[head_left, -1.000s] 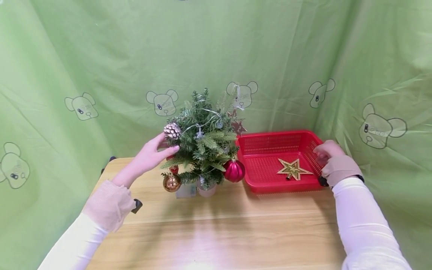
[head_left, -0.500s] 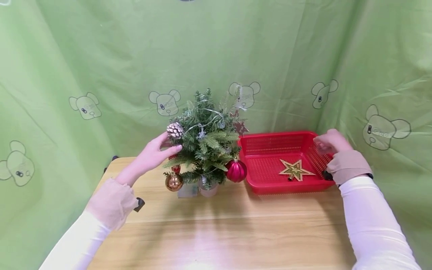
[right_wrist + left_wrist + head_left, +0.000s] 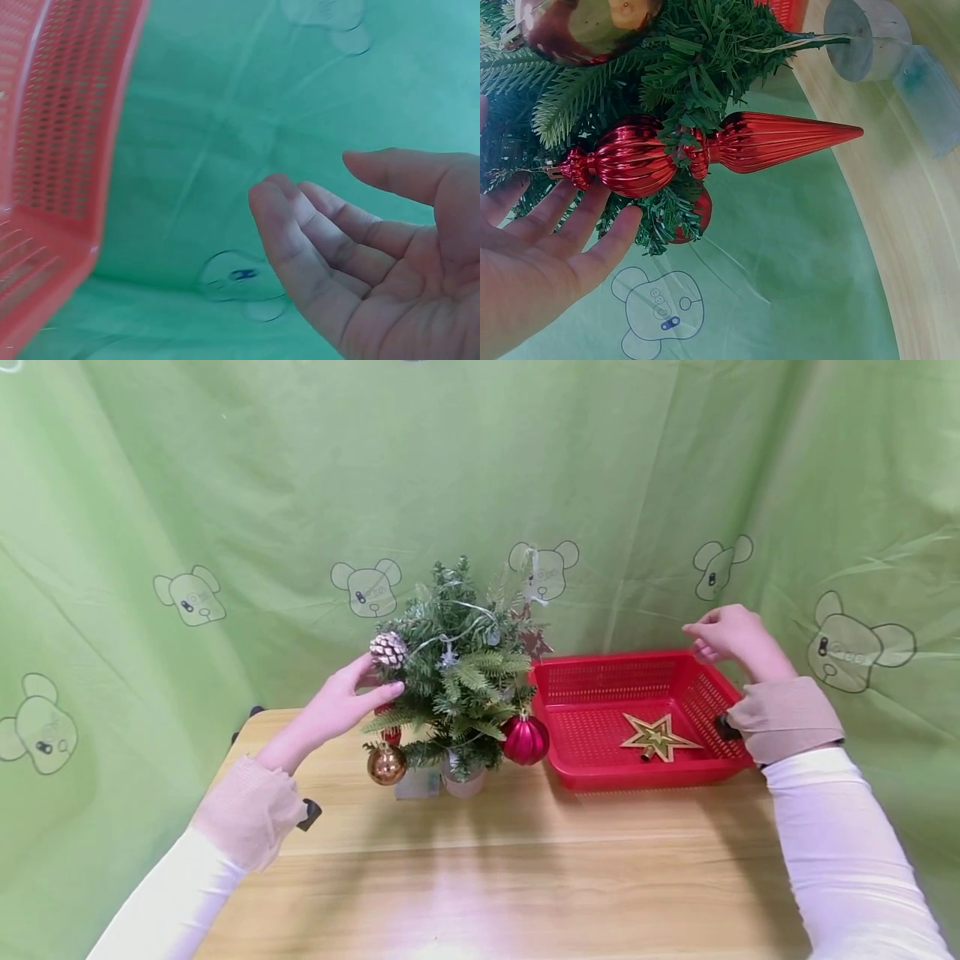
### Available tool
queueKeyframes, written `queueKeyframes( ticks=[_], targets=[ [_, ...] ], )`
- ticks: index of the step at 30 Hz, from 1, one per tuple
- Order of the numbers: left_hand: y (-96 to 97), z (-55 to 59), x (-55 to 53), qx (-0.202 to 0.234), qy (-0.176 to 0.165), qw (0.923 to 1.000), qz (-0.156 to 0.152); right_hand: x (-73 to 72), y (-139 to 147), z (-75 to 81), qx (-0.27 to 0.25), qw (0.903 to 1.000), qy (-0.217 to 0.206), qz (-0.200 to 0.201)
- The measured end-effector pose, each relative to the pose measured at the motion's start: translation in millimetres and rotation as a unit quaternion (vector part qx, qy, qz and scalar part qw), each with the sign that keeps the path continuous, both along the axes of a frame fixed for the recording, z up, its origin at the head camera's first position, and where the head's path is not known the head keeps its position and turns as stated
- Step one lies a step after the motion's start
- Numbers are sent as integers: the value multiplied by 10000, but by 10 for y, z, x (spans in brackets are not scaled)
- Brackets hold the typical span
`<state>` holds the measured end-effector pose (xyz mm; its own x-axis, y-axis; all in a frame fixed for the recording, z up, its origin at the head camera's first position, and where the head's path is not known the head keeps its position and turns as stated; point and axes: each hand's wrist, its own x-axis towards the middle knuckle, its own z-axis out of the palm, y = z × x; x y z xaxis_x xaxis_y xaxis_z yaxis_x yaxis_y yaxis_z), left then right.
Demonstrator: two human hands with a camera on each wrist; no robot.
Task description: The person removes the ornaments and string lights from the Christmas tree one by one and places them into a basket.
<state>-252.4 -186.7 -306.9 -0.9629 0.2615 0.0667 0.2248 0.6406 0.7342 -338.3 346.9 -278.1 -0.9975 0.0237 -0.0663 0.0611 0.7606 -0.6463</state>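
My left hand (image 3: 335, 714) is at the left side of a small Christmas tree (image 3: 450, 685), fingers spread among its branches by a frosted pine cone (image 3: 388, 649). In the left wrist view, those fingers (image 3: 592, 206) lie right by a red ribbed drop-shaped ornament (image 3: 637, 159). My right hand (image 3: 731, 639) hovers over the far right corner of a red basket (image 3: 637, 777), holding nothing. Its thumb and loosely bent fingers (image 3: 300, 255) stand apart in the right wrist view. Inside the basket lies a gold star tree topper (image 3: 656, 737).
A gold bauble (image 3: 387, 764) and a magenta ribbed bauble (image 3: 524, 739) hang low on the tree. The pot (image 3: 462, 781) stands on the wooden table (image 3: 480, 877) beside a small clear box (image 3: 414, 783). A green curtain (image 3: 480, 468) encloses the back and sides.
My right hand has risen from the basket's right side to above its far corner, its fingers loosening. The left hand stays at the tree. The view has shifted slightly.
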Motion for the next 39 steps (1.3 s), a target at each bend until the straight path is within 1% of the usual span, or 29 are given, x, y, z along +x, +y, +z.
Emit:
queueKeyframes(
  ticks=[7,10,13,16,23,27,30,35,39],
  targets=[
    [6,1,5,31,85,10000,-31,119,-248,221,396,9976,557,128],
    [10,-2,4,58,52,10000,-14,182,-355,306,583,9953,736,237],
    [8,-8,3,25,37,10000,-19,225,-447,369,715,9927,899,355],
    [8,-14,1,17,15,10000,-11,263,-555,422,741,9904,1090,416],
    [10,-4,3,96,59,9999,-21,324,-861,558,705,9807,1745,525],
    [14,3,8,127,103,9999,-36,353,-1030,608,651,9776,1953,429],
    [16,-3,3,126,107,9999,-43,353,-1159,624,519,9741,2165,402],
    [15,-5,6,61,85,9999,-13,297,-1406,623,115,9627,2632,617],
    [16,-3,11,22,110,9999,-19,216,-1590,581,-160,9550,2853,799]
  ],
)
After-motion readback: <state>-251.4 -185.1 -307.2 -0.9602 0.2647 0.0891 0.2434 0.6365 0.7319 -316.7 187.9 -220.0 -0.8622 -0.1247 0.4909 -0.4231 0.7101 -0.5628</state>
